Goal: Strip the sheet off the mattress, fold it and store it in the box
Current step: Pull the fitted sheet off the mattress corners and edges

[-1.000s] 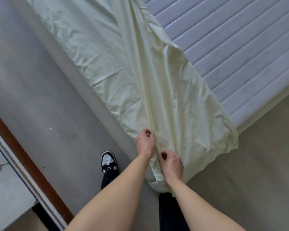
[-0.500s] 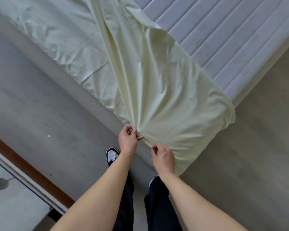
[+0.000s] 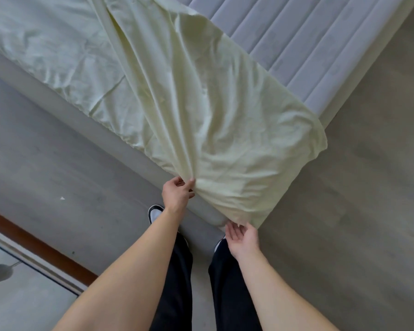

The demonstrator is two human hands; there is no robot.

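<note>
A pale yellow-green sheet [image 3: 201, 111] lies across the near corner of the grey quilted mattress [image 3: 320, 44], pulled back so the ribbed top shows at the upper right. My left hand [image 3: 177, 193] pinches a gathered fold of the sheet at its lower edge. My right hand [image 3: 243, 236] is lower and to the right, palm up with fingers relaxed, its fingertips touching the hanging edge of the sheet at the mattress corner. No box is in view.
The mattress's pale side [image 3: 58, 111] runs diagonally from the upper left to the corner. Grey floor [image 3: 344, 223] spreads around it. My feet and dark trousers [image 3: 175, 283] stand at the corner. A brown-edged door sill [image 3: 41, 247] lies at the lower left.
My right hand let go of its pinch on the sheet and dropped lower to the right, opening palm up under the edge. My left hand kept its grip and the sheet corner drew closer.
</note>
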